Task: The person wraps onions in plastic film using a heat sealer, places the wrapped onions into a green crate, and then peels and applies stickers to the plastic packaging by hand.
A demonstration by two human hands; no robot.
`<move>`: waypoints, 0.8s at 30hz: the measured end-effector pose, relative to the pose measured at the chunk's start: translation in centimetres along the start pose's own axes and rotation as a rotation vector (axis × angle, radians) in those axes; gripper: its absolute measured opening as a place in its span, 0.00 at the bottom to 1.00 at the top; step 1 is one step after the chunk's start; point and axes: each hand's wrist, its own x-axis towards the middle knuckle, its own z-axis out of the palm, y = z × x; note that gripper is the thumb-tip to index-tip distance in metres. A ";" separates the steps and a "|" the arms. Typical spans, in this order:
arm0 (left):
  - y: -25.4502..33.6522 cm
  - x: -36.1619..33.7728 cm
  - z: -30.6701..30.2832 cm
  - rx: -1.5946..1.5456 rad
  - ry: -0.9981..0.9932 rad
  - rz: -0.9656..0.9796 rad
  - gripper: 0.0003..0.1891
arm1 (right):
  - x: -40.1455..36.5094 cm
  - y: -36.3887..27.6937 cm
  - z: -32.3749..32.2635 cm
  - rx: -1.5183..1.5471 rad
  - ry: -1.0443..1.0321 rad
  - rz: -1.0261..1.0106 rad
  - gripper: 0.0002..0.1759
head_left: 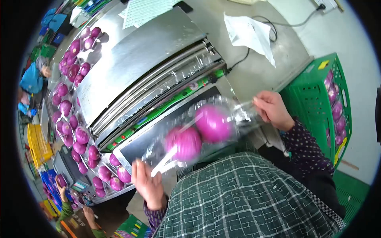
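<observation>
Two purple onions (214,123) lie side by side under clear plastic film, held up between my hands and slightly blurred. My right hand (274,110) pinches the film's right end. At the film's lower left end, the fingers of my left hand (149,184) are closed on the plastic. Just beyond the onions is the wrapping machine, with a dark plate (158,126), a green control strip (168,104), metal rollers and a broad steel cover (139,59).
Several wrapped onions (82,135) line the table's left side. A green crate (313,99) with wrapped onions stands at the right. White plastic (250,35) and a black cable (240,60) lie on the steel table. Other people's hands (89,216) show at the lower left.
</observation>
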 end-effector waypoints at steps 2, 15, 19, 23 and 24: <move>0.6 -2.2 -2.4 0.277 0.056 -0.087 0.13 | -1.8 1.5 -0.3 0.019 -0.014 0.062 0.11; -11.9 4.0 -4.4 0.608 -0.819 -0.090 0.13 | 0.3 12.7 12.9 0.349 -0.704 -0.483 0.15; -7.6 2.8 5.4 0.122 -0.962 0.441 0.16 | -2.5 5.4 12.6 0.603 -0.954 -0.168 0.09; 0.9 -3.8 12.4 0.661 -1.205 0.694 0.24 | -3.4 5.7 14.1 0.569 -1.102 -0.238 0.10; 1.4 -4.0 12.2 0.710 -1.302 0.542 0.28 | -3.8 6.3 14.2 0.529 -1.032 -0.262 0.10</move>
